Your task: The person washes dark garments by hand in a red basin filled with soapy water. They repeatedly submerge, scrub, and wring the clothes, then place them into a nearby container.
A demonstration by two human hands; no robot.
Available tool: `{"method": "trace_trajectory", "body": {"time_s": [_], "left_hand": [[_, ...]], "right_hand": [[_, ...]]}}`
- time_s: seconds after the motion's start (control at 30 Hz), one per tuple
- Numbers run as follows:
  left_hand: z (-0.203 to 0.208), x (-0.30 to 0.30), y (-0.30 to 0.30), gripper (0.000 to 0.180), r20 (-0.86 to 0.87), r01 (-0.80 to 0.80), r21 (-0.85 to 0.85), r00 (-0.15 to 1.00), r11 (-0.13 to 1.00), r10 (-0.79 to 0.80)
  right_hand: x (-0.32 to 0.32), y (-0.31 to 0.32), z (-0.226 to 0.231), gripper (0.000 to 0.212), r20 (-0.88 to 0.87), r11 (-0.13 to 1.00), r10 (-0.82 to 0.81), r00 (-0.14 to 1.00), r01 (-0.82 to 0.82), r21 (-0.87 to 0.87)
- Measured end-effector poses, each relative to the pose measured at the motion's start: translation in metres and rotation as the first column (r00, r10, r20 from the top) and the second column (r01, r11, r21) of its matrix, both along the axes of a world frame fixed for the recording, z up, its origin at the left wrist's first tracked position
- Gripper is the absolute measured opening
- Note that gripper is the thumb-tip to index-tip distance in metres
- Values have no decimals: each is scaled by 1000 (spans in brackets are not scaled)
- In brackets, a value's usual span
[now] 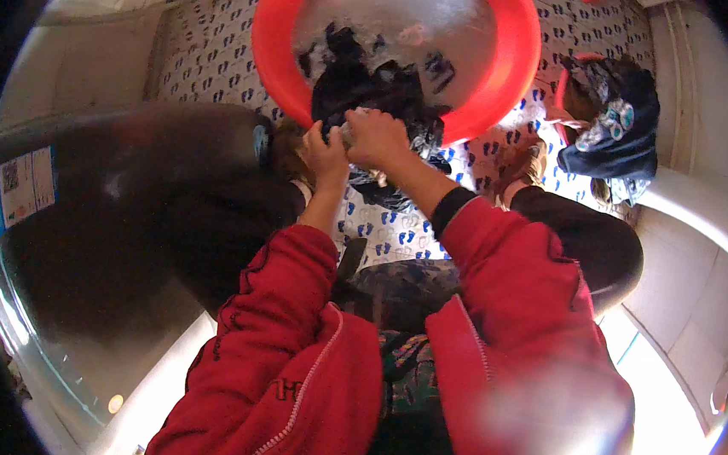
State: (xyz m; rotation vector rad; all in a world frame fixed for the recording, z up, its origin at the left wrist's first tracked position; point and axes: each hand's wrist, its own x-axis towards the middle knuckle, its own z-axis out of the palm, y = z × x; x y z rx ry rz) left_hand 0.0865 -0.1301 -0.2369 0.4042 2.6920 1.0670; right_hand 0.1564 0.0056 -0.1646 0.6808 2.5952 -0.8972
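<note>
A black wet garment (pixel 366 87) hangs over the near rim of a large red basin (pixel 277 45), partly lying in the greyish water (pixel 398 12) and partly bunched outside it. My left hand (pixel 327 156) is closed on the cloth at the rim, fingers bent. Right beside it, my right hand (pixel 377 139) is closed too, its knuckles upward, pressing on the same cloth. A small pale patch shows between the two hands; whether it is suds or an object I cannot tell. Black folds (pixel 384 193) droop below my right wrist toward the floor.
Right of the basin, a smaller red container (pixel 560 93) is heaped with dark clothes (pixel 620 128). A large dark glossy appliance or drum (pixel 115 234) with a label fills the left side. My knees flank the patterned floor (pixel 215 49). White walls stand at both sides.
</note>
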Motion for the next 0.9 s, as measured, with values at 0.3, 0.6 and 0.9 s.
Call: {"method": "trace_trajectory", "body": {"time_s": [0.3,0.6,0.9], "left_hand": [[-14,-1,10,47,11,-10,-184,1000,983,12],[25,25,14,17,558,-295,330,827,897,68],[105,71,-9,22,678,-198,488,699,850,-227]], "right_hand": [[85,28,-25,60,-318,896,-118,941,239,375],[78,50,-23,87,-321,909,-407,855,344,-237],[31,17,-57,53,-78,892,-12,997,46,451]]}}
